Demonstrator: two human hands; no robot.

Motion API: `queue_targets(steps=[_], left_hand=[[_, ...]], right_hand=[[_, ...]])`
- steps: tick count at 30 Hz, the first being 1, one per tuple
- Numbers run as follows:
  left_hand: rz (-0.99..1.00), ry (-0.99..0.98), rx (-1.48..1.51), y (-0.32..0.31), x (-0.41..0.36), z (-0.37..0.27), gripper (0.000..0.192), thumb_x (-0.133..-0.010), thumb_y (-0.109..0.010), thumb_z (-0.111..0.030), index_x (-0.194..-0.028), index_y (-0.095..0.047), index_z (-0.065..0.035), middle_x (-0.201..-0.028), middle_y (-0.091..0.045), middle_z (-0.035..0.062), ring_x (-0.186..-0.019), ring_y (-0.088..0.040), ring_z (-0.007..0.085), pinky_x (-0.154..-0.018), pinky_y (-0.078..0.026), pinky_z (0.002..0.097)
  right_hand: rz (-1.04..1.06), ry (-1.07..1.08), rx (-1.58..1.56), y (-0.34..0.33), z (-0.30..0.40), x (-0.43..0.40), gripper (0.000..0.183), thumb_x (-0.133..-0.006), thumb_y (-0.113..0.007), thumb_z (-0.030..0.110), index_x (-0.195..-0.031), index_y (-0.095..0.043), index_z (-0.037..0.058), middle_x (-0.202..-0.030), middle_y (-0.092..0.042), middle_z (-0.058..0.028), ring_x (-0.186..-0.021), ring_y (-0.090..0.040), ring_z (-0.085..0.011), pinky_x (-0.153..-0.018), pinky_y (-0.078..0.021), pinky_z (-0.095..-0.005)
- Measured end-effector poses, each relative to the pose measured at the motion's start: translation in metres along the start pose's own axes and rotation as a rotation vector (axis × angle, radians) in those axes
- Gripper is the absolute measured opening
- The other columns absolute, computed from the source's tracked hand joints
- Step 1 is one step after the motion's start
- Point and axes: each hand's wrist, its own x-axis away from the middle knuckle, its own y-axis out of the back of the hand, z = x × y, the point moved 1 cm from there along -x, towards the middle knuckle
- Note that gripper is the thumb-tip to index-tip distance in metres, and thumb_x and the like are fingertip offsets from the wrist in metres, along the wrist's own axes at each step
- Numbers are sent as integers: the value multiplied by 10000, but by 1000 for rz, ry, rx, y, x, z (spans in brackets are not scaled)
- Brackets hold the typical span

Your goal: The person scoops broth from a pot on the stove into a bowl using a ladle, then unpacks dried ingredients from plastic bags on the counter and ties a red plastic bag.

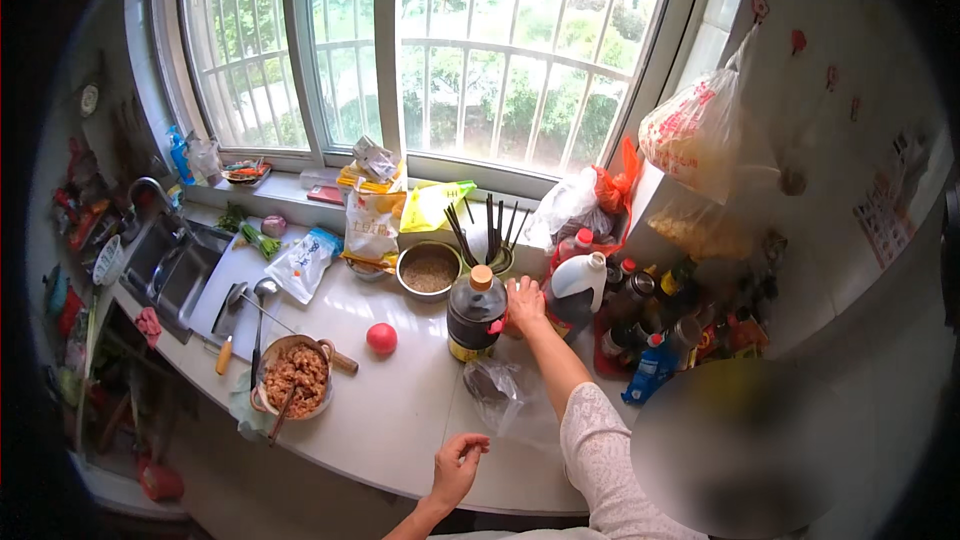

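Note:
My right hand [526,306] reaches in between a large dark sauce bottle with a tan cap [477,311] and a white-topped jug of dark liquid [577,285]. Its fingers are partly hidden, so whether it grips anything does not show. My left hand [459,465] is raised near the counter's front edge, fingers curled, with nothing visible in it. A clear plastic bag [495,390] lies crumpled below the dark bottle. To the left are a round red tomato-like item [382,338] and a two-handled pot of minced meat [296,379] with chopsticks in it.
A steel bowl [429,271] and a holder with dark chopsticks [491,240] stand near the window. Crowded bottles and jars [641,292] occupy the right. At left are a cutting board [234,292], a cleaver with a wooden handle [224,355], ladles and a double sink [176,262].

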Motion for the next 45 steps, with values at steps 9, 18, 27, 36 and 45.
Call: queue_targets(steps=[9,18,27,36,45], left_hand=[[2,-16,-47,4,4,0,121,-873,-529,11,-973,-597,24,-896,-634,83,-819,-625,138,-746,-494,250],[83,-154,3,-26,-6,-27,235,-801,-628,6,-1027,-566,-3,-1024,-563,90,-807,-629,158,-739,-509,260],[251,-185,401,-65,-55,-81,799,-760,-711,-74,-1366,-191,-95,-1348,-296,91,-1205,-409,254,-925,-465,370],[543,150,625,-141,-26,-54,876,-773,-725,-159,-1400,-118,-78,-1305,-379,150,-1230,-388,239,-949,-429,363],[568,146,495,-152,22,-46,679,-806,-691,-154,-1350,-299,-48,-1364,-330,144,-1180,-459,267,-929,-465,366]], right_hand=[[195,104,-21,75,16,-29,596,-604,-777,301,-1062,-500,41,-1042,-480,-196,-1026,-483,-342,-843,-450,-426],[-58,-39,-160,201,-26,-24,864,-527,-810,442,-1180,-439,14,-1067,-502,-217,-1030,-465,-364,-903,-401,-432],[-99,-19,-833,312,-74,117,781,-625,-792,421,-1184,-449,-2,-1100,-526,-188,-1016,-537,-283,-882,-422,-352],[-35,-192,-756,300,-101,271,843,-626,-788,435,-1236,-386,14,-1157,-485,-218,-1088,-476,-363,-929,-398,-411],[48,-597,-264,211,-170,339,903,-568,-806,387,-1278,-363,48,-1200,-441,-188,-1131,-386,-370,-980,-345,-425]])
